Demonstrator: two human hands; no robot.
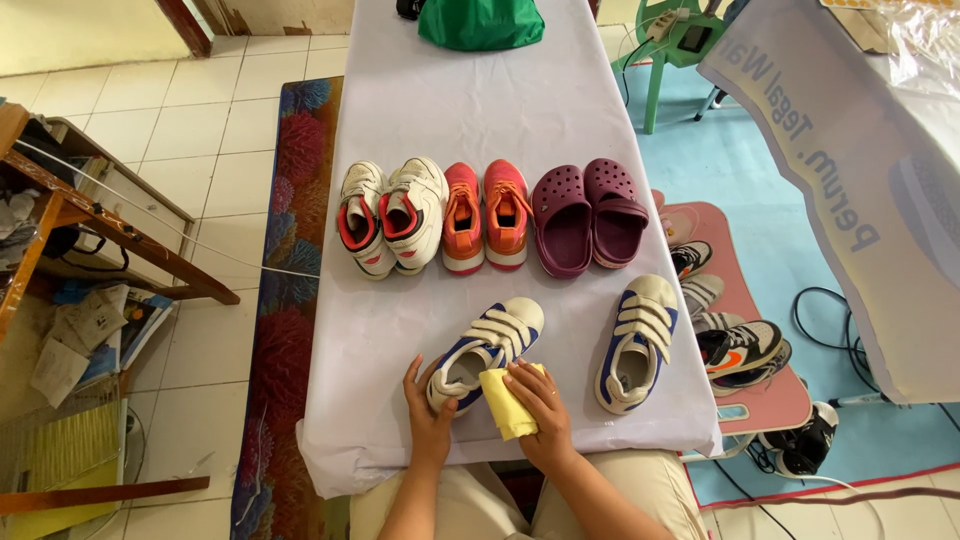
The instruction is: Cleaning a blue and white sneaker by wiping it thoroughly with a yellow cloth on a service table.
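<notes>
A white and blue strap shoe (490, 348) lies tilted on the white-covered table (500, 110) near its front edge. My left hand (427, 410) grips that shoe at its heel. Pressed against the shoe's side is a yellow cloth (503, 398), which my right hand (538, 405) holds. The matching shoe (637, 343) lies to the right, apart from both hands. Behind them stand three pairs in a row: white and red sneakers (392, 215), orange sneakers (485, 213), and maroon clogs (590, 213).
A green bag (480, 22) sits at the table's far end. More shoes (735, 345) lie on a pink mat on the floor at the right. A wooden desk (80, 215) with papers stands left, beside a patterned rug (290, 300). A white banner (850, 170) hangs at the right.
</notes>
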